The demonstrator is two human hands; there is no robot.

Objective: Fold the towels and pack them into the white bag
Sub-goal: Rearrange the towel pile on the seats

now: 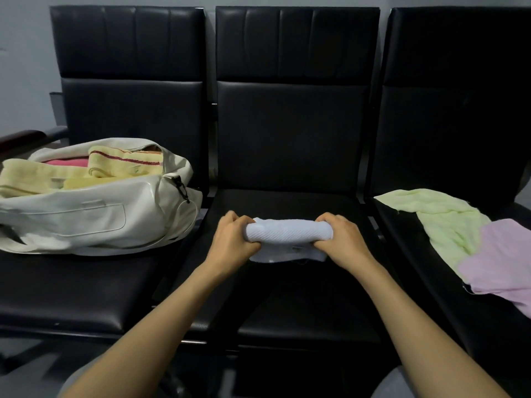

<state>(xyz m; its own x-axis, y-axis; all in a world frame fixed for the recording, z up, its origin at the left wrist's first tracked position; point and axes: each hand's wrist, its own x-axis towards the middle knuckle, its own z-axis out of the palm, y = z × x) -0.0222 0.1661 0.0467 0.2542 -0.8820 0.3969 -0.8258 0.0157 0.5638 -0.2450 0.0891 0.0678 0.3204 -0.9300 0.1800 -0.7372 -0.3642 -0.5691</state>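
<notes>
A white towel [288,231] lies partly rolled on the middle black seat [287,297], with a flat flap still showing under the roll. My left hand [233,239] grips the roll's left end and my right hand [340,239] grips its right end. On the left seat the white bag [94,219] lies open, holding yellow towels [57,175] and a pink one [69,162]. A light green towel [442,222] and a lilac towel [500,259] lie spread out on the right seat.
Three black padded chairs stand in a row with tall backrests [293,110]. A dark armrest [26,137] juts out at the far left behind the bag. The bag's strap and clip [182,188] hang toward the gap between the left and middle seats.
</notes>
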